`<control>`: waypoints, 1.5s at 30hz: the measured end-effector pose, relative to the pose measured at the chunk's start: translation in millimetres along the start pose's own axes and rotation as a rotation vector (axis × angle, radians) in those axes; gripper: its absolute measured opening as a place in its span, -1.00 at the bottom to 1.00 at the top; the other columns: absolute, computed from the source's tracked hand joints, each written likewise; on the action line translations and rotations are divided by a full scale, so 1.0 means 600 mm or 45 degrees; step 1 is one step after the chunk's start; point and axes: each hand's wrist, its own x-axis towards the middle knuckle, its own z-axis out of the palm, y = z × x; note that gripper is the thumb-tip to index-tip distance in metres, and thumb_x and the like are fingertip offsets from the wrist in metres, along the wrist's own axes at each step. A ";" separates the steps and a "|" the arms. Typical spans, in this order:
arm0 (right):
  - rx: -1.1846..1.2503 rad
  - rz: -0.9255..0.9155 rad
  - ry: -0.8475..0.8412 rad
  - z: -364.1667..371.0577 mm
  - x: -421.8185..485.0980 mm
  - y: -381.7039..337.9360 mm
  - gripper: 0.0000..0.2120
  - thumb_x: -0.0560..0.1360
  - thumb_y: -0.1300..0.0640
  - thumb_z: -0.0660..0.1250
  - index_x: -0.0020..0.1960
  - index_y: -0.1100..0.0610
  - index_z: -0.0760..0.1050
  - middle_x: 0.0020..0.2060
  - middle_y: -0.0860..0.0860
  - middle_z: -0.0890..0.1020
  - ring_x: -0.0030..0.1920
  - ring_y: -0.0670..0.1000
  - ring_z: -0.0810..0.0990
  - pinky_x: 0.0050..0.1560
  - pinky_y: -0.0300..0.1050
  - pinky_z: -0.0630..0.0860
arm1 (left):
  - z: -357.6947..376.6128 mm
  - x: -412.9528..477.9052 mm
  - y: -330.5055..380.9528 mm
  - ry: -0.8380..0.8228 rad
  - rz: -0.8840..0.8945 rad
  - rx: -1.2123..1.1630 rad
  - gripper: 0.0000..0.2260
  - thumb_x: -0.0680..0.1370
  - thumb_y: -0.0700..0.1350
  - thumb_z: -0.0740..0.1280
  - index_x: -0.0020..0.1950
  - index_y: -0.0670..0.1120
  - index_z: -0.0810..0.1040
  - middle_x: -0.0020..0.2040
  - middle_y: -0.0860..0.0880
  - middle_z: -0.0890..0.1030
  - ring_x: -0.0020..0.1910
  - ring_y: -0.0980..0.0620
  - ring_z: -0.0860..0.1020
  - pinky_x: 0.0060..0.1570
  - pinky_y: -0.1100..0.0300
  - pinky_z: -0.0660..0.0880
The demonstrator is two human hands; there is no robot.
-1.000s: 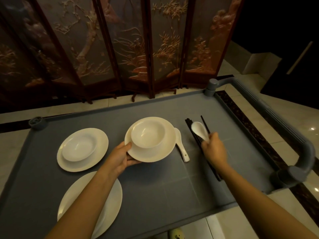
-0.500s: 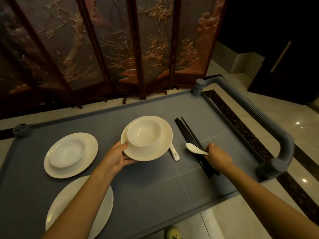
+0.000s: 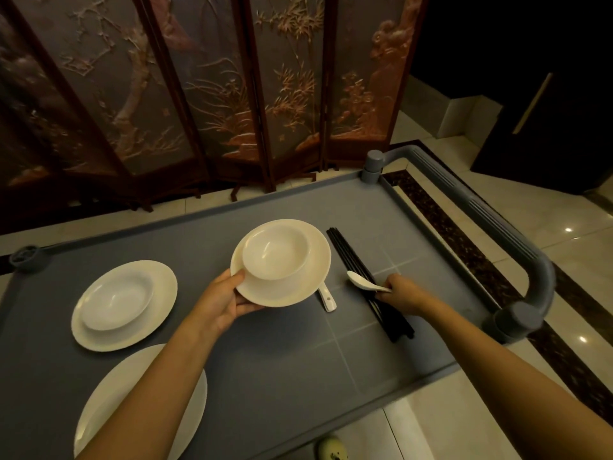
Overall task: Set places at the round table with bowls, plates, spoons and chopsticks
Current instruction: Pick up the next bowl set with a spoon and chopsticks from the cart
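My left hand [image 3: 221,302] grips the near-left rim of a white plate [image 3: 308,283] that carries a white bowl [image 3: 275,252], lifted a little above the grey cart top [image 3: 282,356]. My right hand [image 3: 403,293] holds a white spoon [image 3: 360,282] by its handle, the scoop pointing left, and it also rests on a bundle of black chopsticks [image 3: 351,260] lying on the cart. A second white spoon [image 3: 326,298] lies on the cart, partly under the lifted plate.
A second plate with a bowl [image 3: 122,303] sits at the cart's left, and an empty plate [image 3: 102,413] lies at the near left under my forearm. The cart's handle [image 3: 497,227] curves along the right. A carved folding screen [image 3: 215,88] stands behind.
My right hand drew the spoon back toward me along the chopsticks. The left hand kept the plate and bowl raised, shifting slightly over the second spoon. The view moved closer.
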 end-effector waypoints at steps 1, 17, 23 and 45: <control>0.006 -0.016 0.017 0.002 0.000 0.001 -0.78 0.52 0.07 0.30 0.06 0.21 0.44 0.11 0.21 0.56 -0.10 0.04 0.44 -0.12 -0.12 0.34 | 0.001 0.001 0.001 0.000 0.003 0.003 -0.78 0.63 -0.11 0.15 0.26 0.03 0.39 0.05 -0.04 0.58 -0.05 -0.05 0.60 -0.33 0.05 0.60; 0.070 -0.073 0.028 0.002 0.000 -0.002 -0.76 0.55 0.15 0.21 0.16 0.25 0.45 0.12 0.22 0.55 -0.08 0.02 0.43 -0.06 -0.13 0.35 | 0.005 0.001 0.006 -0.028 -0.009 0.035 -0.78 0.62 -0.10 0.16 0.27 0.02 0.39 0.05 -0.05 0.57 -0.03 -0.06 0.59 -0.26 -0.01 0.57; 0.171 -0.119 0.235 -0.005 -0.029 0.019 -0.83 0.59 0.17 0.10 0.05 0.24 0.40 -0.10 0.15 0.47 -0.13 0.09 0.44 -0.07 0.00 0.42 | 0.025 0.000 0.016 -0.090 0.014 0.079 -0.80 0.63 -0.11 0.15 0.23 0.03 0.41 0.03 -0.03 0.59 -0.05 -0.04 0.60 -0.35 0.07 0.61; 1.383 0.294 1.025 -0.221 -0.297 0.344 -0.68 0.58 -0.01 0.16 -0.15 0.18 0.55 -0.46 0.04 0.49 -0.53 -0.09 0.38 -0.54 -0.27 0.35 | 0.604 -0.085 -0.051 -0.762 -0.023 0.430 -0.82 0.63 -0.13 0.14 0.21 0.00 0.40 0.03 -0.08 0.56 -0.04 -0.05 0.57 -0.44 0.08 0.61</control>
